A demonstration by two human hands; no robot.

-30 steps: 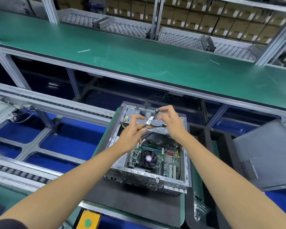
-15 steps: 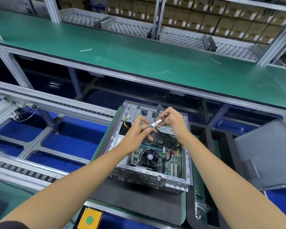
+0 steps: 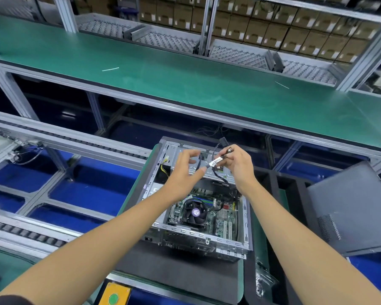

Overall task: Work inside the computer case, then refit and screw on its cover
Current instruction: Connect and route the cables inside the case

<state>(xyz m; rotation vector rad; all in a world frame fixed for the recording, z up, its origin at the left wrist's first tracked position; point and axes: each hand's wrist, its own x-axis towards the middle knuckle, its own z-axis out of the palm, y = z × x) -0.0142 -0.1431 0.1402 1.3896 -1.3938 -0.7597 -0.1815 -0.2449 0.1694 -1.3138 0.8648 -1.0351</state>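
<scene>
The open computer case (image 3: pixel 209 238) lies on a dark mat, its motherboard and round fan (image 3: pixel 195 213) showing. Above its far end, my right hand (image 3: pixel 238 164) grips a thin black cable (image 3: pixel 216 172) with a white label and a black connector at its free end. My left hand (image 3: pixel 186 172) is beside it with fingers spread; its thumb tip touches the cable near the label. The grey cover (image 3: pixel 352 208) lies off the case, leaning at the right.
A green-topped shelf (image 3: pixel 185 84) spans the back, with cardboard boxes behind it. Roller conveyor rails (image 3: pixel 53 139) run at the left over blue bins. A yellow box with a green button (image 3: pixel 113 297) sits at the near edge. A plastic bag (image 3: pixel 263 280) lies right of the mat.
My left hand has let go of the cable and spread its fingers. My right hand moved slightly right and up with the cable.
</scene>
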